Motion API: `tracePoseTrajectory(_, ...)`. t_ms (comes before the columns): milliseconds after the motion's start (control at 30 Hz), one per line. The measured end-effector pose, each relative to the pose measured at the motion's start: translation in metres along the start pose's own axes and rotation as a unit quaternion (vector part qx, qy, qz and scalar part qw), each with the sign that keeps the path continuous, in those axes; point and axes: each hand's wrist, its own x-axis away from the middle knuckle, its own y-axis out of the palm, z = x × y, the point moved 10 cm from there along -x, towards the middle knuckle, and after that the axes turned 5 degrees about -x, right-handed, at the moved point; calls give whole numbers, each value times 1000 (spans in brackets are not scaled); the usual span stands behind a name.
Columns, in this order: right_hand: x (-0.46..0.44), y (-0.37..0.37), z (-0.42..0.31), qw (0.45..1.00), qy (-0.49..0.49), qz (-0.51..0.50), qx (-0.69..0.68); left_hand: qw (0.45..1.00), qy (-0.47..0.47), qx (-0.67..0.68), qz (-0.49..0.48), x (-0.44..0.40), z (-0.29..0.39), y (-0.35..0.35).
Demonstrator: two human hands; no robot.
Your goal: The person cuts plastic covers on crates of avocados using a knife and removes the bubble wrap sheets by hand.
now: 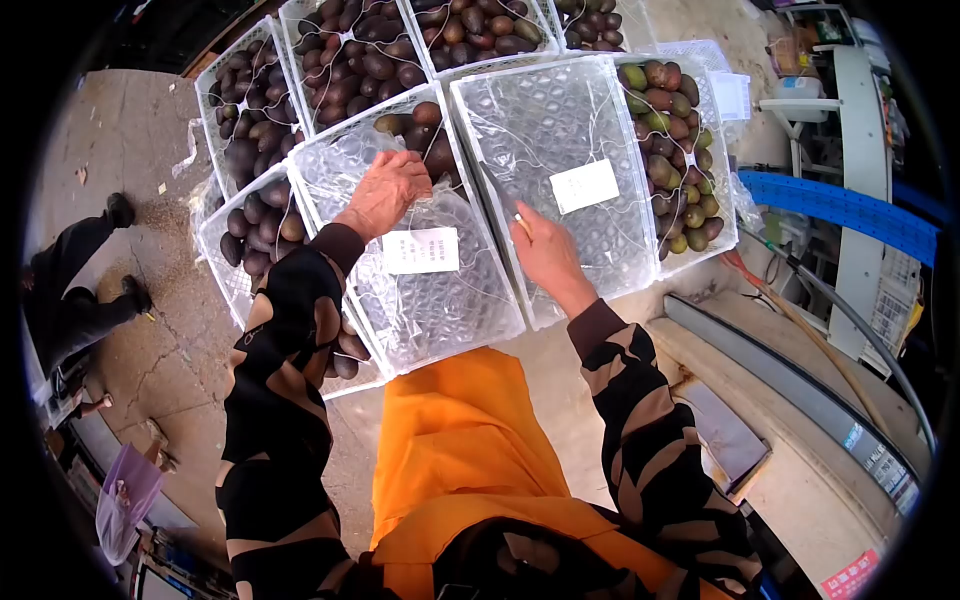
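My left hand [390, 190] is closed on the torn edge of clear bubble wrap [440, 300] over a white plastic crate. Through the opening beyond my fingers, several dark oval fruits [425, 115] show. A white printed label [421, 251] lies on this wrap. My right hand [550, 255] grips a knife [521, 224] by its light handle. Its thin blade points away from me along the rim between two crates. Beneath that hand is a second crate covered with bubble wrap [540, 110], bearing another white label [585, 186].
Several crates of dark fruits [365, 70] stand behind and at the left. At the right is a crate of greenish-brown fruits [680, 160]. A blue slotted rail [840, 210] and a hose [840, 310] lie farther right. Another person's legs [80, 250] show at left.
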Motion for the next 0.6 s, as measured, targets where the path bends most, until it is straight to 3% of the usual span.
tracePoseTrajectory(100, 45, -29, 36, 997, 69, 18, -27, 979, -94, -13, 180, 11, -14, -13)
tracePoseTrajectory(133, 63, -31, 49, 994, 100, 17, -35, 950, -196, 3, 242, 13, -18, -22)
tracePoseTrajectory(167, 78, -24, 51, 994, 100, 4, -34, 937, -208, -29, 279, 13, -1, -30)
tracePoseTrajectory(233, 96, -2, 54, 995, 92, -19, -33, 971, -48, 114, 204, -6, 61, -7)
tracePoseTrajectory(300, 101, 14, 47, 997, 70, 1, -43, 988, -36, 105, 107, -9, 87, 40)
tracePoseTrajectory(333, 100, 20, 44, 996, 73, 3, -48, 981, -110, 84, 137, 0, 74, 42)
tracePoseTrajectory(467, 92, 31, 31, 997, 50, 29, -42, 994, -107, -20, -31, 4, 66, 76)
tracePoseTrajectory(567, 84, 32, 23, 999, 25, 18, -24, 984, -97, -15, -149, 4, 72, 68)
tracePoseTrajectory(600, 81, 35, 20, 1000, 19, 7, -20, 988, -98, -9, -119, 4, 71, 64)
